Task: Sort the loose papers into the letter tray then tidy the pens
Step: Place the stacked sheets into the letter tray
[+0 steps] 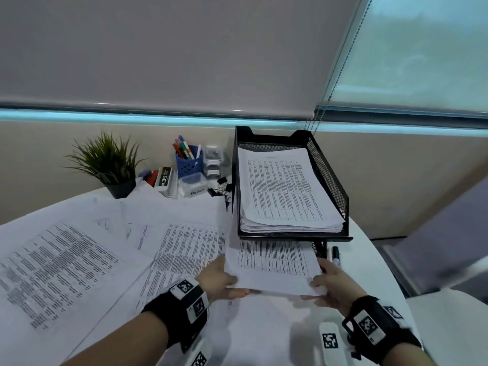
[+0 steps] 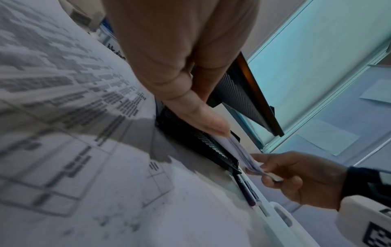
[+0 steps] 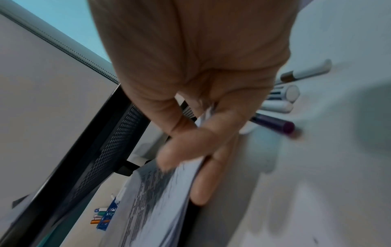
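A black mesh letter tray (image 1: 327,180) has two tiers; its top tier holds a printed stack (image 1: 280,191). A second paper stack (image 1: 274,268) lies half inside the lower tier, level and just above the table. My left hand (image 1: 232,286) grips its near left corner, thumb (image 2: 211,123) on top. My right hand (image 1: 317,285) pinches the near right corner, thumb (image 3: 175,155) above and fingers below the paper stack (image 3: 148,192). Loose printed sheets (image 1: 66,265) cover the table on the left. Several loose pens (image 3: 275,123) lie right of the tray, one black pen (image 1: 336,256) beside my right hand.
A blue pen cup (image 1: 188,161) with markers stands behind the loose sheets, next to small boxes (image 1: 166,180), binder clips (image 1: 223,186) and a potted plant (image 1: 108,165). The round white table's edge (image 1: 383,260) curves close on the right. A wall and window blind are behind.
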Demonstrator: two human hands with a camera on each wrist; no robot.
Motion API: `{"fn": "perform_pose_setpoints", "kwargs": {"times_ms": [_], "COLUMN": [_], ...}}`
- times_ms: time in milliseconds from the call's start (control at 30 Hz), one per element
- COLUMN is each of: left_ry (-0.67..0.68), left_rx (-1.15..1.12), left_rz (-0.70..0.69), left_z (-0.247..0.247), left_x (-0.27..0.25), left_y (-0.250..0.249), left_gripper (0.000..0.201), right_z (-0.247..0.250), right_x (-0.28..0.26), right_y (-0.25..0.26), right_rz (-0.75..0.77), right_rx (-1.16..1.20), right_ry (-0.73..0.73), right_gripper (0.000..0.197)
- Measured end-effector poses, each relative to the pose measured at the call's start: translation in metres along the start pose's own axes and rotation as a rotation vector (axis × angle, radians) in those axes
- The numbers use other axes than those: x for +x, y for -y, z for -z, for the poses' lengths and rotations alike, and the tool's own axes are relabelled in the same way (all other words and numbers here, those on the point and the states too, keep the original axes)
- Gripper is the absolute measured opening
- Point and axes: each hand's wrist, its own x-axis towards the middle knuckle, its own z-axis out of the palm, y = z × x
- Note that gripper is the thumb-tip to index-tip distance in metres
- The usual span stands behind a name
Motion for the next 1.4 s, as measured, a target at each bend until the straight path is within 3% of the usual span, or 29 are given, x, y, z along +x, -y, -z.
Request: {"fn": "perform_pose_setpoints", "kwargs": {"times_ms": [67,200,333,433,567,667,800,900,1000,1167,1300,1400], "left_ry": [-0.061,-0.309,-0.476,-0.538,-0.592,-0.583,-0.488,-0.498,-0.542,-0.652,-0.816,-0.807], "left_rx": [0.015,0.041,0.183,0.326,0.558,0.829,0.822,0.708,0.644,0.703,0.883,1.054], "left_rz": [-0.012,-0.079,-0.134,-0.171,-0.173,-0.144,-0.171,-0.255,-0.314,-0.329,-0.234,-0.076], "left_z": [-0.011,-0.021,-0.021,-0.021,-0.022,-0.019,-0.011,0.001,0.022,0.078,0.128,0.162], "left_x": [0.013,0.033,0.044,0.047,0.047,0.043,0.034,0.021,0.001,-0.028,-0.049,-0.062], "left_y": [0.000,-0.006,-0.007,-0.004,-0.008,-0.012,-0.009,-0.007,-0.004,-0.001,0.001,0.005], "left_gripper": [0.041,0.030,0.029,0.029,0.024,0.028,0.022,0.014,0.012,0.008,0.051,0.094], "right_z": [0.016,0.032,0.030,0.028,0.025,0.022,0.018,0.003,-0.026,-0.091,-0.138,-0.166], "right_x": [0.018,0.055,0.078,0.086,0.087,0.087,0.083,0.072,0.058,0.036,0.028,0.028], "right_y": [-0.007,-0.018,-0.024,-0.034,-0.032,-0.031,-0.030,-0.023,-0.017,-0.008,-0.008,-0.014], "right_rz": [-0.033,-0.004,0.066,0.091,0.081,0.063,0.095,0.196,0.285,0.233,0.154,0.087], "right_rx": [0.092,0.105,0.053,-0.093,-0.201,-0.355,-0.395,-0.423,-0.447,-0.369,-0.405,-0.442], "right_ry": [-0.031,-0.164,-0.316,-0.416,-0.456,-0.520,-0.556,-0.499,-0.387,-0.159,-0.013,0.039], "right_gripper": [0.031,0.049,0.026,0.034,0.022,0.026,0.026,0.017,0.027,0.031,0.022,0.038]}}
